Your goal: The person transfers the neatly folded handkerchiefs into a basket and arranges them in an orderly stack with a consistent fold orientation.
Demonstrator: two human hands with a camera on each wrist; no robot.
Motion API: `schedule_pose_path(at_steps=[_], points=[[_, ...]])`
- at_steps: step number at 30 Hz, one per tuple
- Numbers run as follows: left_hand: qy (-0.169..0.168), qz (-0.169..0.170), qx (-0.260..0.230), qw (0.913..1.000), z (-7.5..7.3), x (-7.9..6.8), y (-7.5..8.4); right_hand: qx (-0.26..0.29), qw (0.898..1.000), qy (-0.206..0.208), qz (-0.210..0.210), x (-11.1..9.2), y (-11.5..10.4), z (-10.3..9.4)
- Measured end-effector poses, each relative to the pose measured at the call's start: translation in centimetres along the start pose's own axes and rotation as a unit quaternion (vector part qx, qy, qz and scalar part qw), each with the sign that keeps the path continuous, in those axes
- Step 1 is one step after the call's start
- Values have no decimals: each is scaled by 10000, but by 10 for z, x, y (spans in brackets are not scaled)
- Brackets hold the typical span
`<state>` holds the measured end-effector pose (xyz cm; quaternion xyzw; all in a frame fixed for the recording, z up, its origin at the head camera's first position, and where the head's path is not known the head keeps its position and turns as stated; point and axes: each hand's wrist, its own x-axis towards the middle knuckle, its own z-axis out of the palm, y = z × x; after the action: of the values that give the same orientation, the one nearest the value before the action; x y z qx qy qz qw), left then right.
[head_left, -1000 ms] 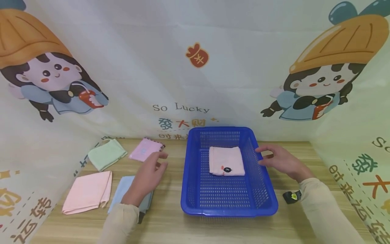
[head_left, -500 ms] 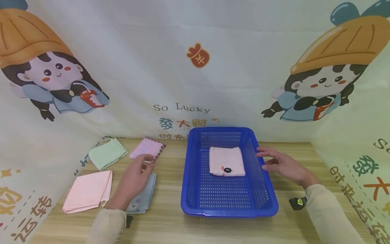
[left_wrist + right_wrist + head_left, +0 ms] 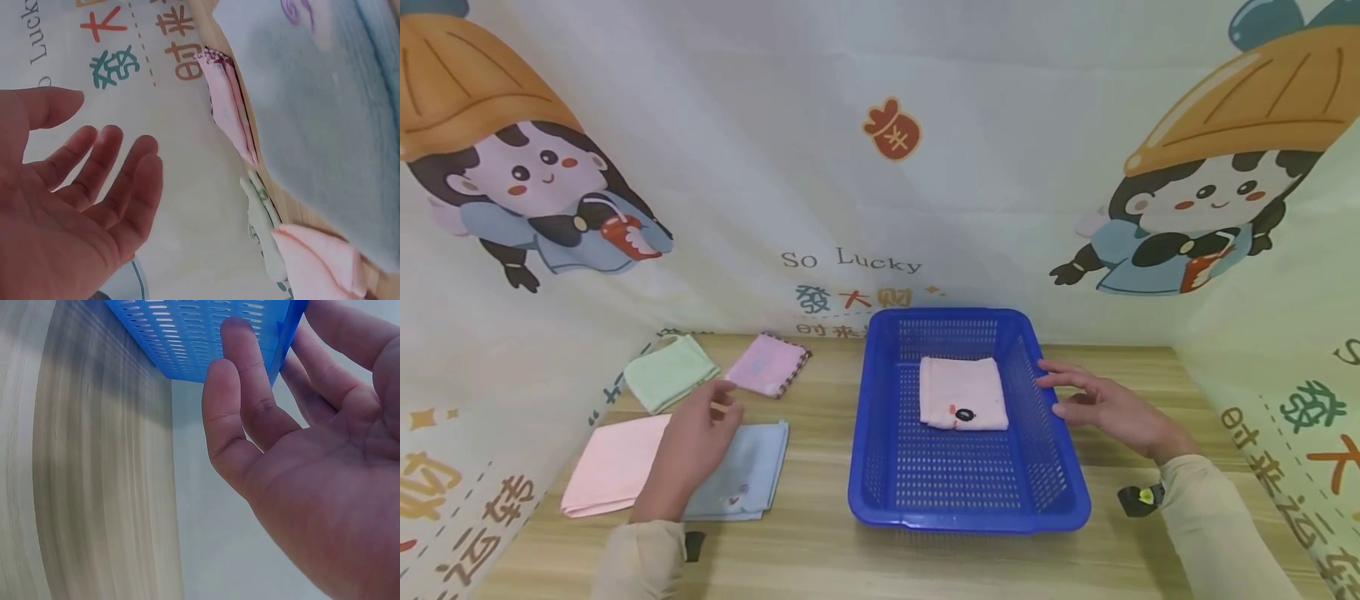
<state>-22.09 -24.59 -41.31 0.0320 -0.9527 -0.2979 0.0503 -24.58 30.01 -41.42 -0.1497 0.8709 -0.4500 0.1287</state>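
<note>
My left hand hovers over the folded cloths on the left, its fingers loosely bent and holding nothing. Beneath and beside it lie a blue folded towel and a pink folded towel, which the hand partly covers. Farther back are a green folded towel and a small purple folded towel with a checked edge. My right hand is at the right rim of a blue plastic basket, fingers loose, fingertips at the rim. A pale pink folded towel with a printed face lies inside.
A wooden table carries everything. A printed cloth backdrop rises right behind the basket and along both sides. Dark straps show at the wrists, the right strap bearing a yellow-green mark.
My left hand has moved left from beside the basket, over the blue towel toward the pink one, uncovering more of the blue towel. My right hand has shifted slightly right, still by the rim.
</note>
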Motion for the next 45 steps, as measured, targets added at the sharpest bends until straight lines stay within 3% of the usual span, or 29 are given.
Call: schedule_pose_path(at_steps=[9, 16, 24, 30, 45], points=[[-148, -187, 373, 9990, -3, -5, -25, 6, 10000, 60, -50, -2, 3, -1], [-578, -509, 508, 9957, -4, -6, -41, 53, 10000, 68, 5, -2, 5, -2], [-998, -482, 604, 9920, -1, -8, -57, 168, 9999, 32, -11, -2, 6, 0], [-1401, -675, 715, 9852, 0, -7, -59, 113, 9999, 53, -34, -3, 7, 0], [-1621, -646, 1134, 9781, 3, -17, -60, 204, 9997, 37, -97, 0, 7, 2]])
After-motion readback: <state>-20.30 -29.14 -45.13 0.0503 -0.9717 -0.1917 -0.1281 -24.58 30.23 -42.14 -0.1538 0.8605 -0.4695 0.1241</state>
